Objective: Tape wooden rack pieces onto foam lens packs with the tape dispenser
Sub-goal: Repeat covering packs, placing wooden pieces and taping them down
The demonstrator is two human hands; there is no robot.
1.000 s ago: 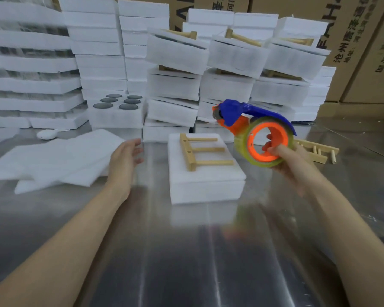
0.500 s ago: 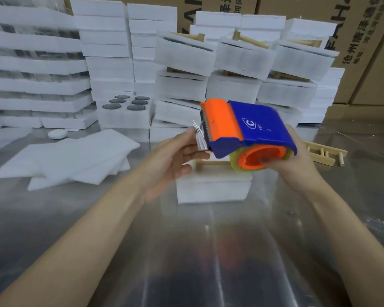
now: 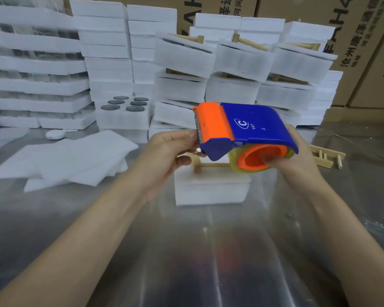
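Tape dispenser (image 3: 248, 127): held in the air above the foam pack (image 3: 211, 189).
Right hand (image 3: 297, 160): fingers curled into the roll's orange core, gripping it.
Left hand (image 3: 169, 149): fingers pinched together at the dispenser's toothed front edge.
Wooden rack piece (image 3: 208, 165): lying on the foam pack.
Surface (image 3: 186, 251): carries the pack.

Blue-orange tape dispenser (image 3: 246, 129) above foam pack (image 3: 211, 189)
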